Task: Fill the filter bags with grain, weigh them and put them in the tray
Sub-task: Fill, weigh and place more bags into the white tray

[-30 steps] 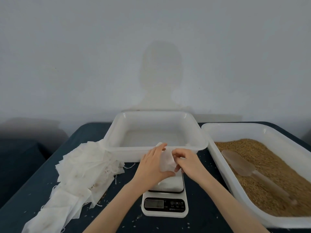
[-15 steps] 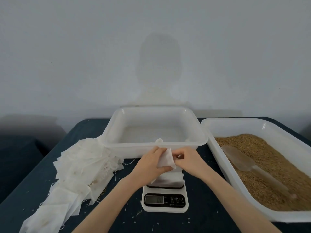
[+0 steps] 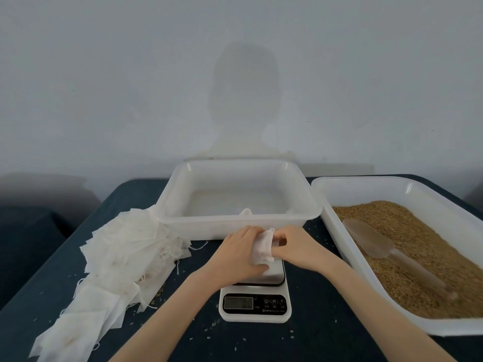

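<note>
A small white filter bag (image 3: 262, 248) is held above the platform of a white digital scale (image 3: 254, 304). My left hand (image 3: 236, 253) grips the bag from the left, fingers curled round it. At the bag's upper right edge, my right hand (image 3: 294, 244) pinches it. Behind the hands stands a white tray (image 3: 308, 205) with one small white piece at its front wall. A heap of flat filter bags (image 3: 125, 246) lies to the left. On the right, a second white tray (image 3: 337, 231) holds brown grain (image 3: 418, 246) and a clear plastic scoop (image 3: 371, 239).
Everything sits on a dark blue table (image 3: 313, 335) sprinkled with loose grains near the scale. A plain grey wall rises right behind the trays. Off the table's left edge the floor is dark.
The bag has been folded narrower and turned more upright between my hands. Both hands stay over the scale, and my left fingers have curled further round the bag.
</note>
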`<control>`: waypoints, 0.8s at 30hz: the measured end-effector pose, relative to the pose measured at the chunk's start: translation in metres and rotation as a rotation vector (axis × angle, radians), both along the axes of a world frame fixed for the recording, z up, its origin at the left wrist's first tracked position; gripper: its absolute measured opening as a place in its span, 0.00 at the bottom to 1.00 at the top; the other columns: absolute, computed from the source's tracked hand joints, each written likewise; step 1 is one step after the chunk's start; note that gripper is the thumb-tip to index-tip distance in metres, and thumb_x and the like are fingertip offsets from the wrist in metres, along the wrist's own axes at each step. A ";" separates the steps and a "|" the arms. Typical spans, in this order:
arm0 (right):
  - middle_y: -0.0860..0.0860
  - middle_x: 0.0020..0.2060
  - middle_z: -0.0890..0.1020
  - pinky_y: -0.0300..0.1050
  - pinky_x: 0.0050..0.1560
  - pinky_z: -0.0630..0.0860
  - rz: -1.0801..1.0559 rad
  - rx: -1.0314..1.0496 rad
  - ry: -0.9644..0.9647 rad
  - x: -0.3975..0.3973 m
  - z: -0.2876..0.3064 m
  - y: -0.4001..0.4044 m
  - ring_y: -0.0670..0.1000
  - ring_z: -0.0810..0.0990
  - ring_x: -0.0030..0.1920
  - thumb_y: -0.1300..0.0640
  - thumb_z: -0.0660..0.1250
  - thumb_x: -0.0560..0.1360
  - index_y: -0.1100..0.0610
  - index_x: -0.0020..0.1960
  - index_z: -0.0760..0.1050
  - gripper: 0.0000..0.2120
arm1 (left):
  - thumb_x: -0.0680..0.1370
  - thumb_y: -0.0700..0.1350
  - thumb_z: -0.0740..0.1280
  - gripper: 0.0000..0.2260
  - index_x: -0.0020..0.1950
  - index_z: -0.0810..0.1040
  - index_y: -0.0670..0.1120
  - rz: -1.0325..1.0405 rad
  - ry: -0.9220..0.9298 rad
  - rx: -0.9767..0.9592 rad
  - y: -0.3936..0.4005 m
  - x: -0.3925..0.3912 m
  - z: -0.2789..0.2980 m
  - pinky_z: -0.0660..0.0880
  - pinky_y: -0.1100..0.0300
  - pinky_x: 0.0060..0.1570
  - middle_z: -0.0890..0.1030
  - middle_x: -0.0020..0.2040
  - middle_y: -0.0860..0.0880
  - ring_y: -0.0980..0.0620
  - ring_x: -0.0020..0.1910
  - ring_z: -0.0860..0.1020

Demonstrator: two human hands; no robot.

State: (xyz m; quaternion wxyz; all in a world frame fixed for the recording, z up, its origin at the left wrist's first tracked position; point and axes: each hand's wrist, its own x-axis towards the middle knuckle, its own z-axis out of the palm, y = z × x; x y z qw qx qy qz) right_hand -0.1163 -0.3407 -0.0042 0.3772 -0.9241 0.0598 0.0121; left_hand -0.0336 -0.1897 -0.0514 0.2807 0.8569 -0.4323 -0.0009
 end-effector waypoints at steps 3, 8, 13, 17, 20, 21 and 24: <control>0.44 0.27 0.73 0.43 0.35 0.64 0.001 -0.092 -0.027 -0.002 0.001 -0.004 0.45 0.66 0.31 0.52 0.68 0.72 0.44 0.30 0.72 0.13 | 0.70 0.54 0.73 0.17 0.54 0.69 0.57 0.030 0.168 -0.099 0.000 0.002 0.002 0.72 0.63 0.47 0.77 0.48 0.60 0.59 0.48 0.77; 0.50 0.28 0.69 0.48 0.36 0.61 0.077 -0.081 -0.039 -0.006 0.005 -0.014 0.50 0.63 0.32 0.49 0.66 0.70 0.56 0.31 0.73 0.14 | 0.70 0.56 0.72 0.17 0.53 0.69 0.54 -0.029 0.165 -0.093 -0.003 0.000 0.012 0.73 0.60 0.45 0.79 0.46 0.57 0.56 0.44 0.77; 0.46 0.30 0.71 0.45 0.38 0.64 0.099 -0.042 -0.066 -0.012 0.010 -0.020 0.47 0.66 0.32 0.47 0.67 0.71 0.43 0.26 0.72 0.16 | 0.73 0.58 0.69 0.14 0.50 0.76 0.50 -0.070 0.179 -0.072 -0.008 -0.003 0.016 0.72 0.60 0.40 0.80 0.41 0.54 0.56 0.38 0.76; 0.37 0.46 0.82 0.34 0.52 0.71 0.005 0.004 -0.172 -0.022 0.029 -0.040 0.37 0.78 0.47 0.50 0.69 0.75 0.39 0.41 0.81 0.07 | 0.75 0.54 0.68 0.11 0.52 0.76 0.50 -0.073 0.218 -0.097 -0.008 -0.002 0.019 0.73 0.60 0.44 0.81 0.43 0.52 0.54 0.41 0.77; 0.34 0.41 0.83 0.32 0.46 0.71 -0.160 0.005 -0.239 -0.036 0.043 -0.079 0.35 0.79 0.45 0.47 0.67 0.75 0.40 0.43 0.82 0.05 | 0.76 0.53 0.68 0.10 0.54 0.76 0.51 -0.099 0.173 -0.062 -0.014 0.000 0.028 0.72 0.61 0.47 0.80 0.46 0.54 0.55 0.45 0.77; 0.34 0.40 0.83 0.33 0.44 0.71 -0.234 -0.045 -0.247 -0.041 0.043 -0.095 0.36 0.80 0.43 0.46 0.67 0.76 0.40 0.43 0.81 0.05 | 0.76 0.54 0.68 0.10 0.53 0.75 0.51 -0.109 0.150 -0.047 -0.018 0.000 0.031 0.72 0.60 0.46 0.80 0.46 0.54 0.56 0.44 0.77; 0.41 0.45 0.82 0.38 0.42 0.74 -0.441 -0.366 -0.155 -0.053 0.031 -0.147 0.42 0.79 0.43 0.49 0.65 0.78 0.41 0.44 0.77 0.05 | 0.75 0.54 0.68 0.11 0.52 0.74 0.49 -0.124 0.098 -0.015 -0.036 0.000 0.044 0.71 0.58 0.42 0.78 0.43 0.54 0.55 0.42 0.75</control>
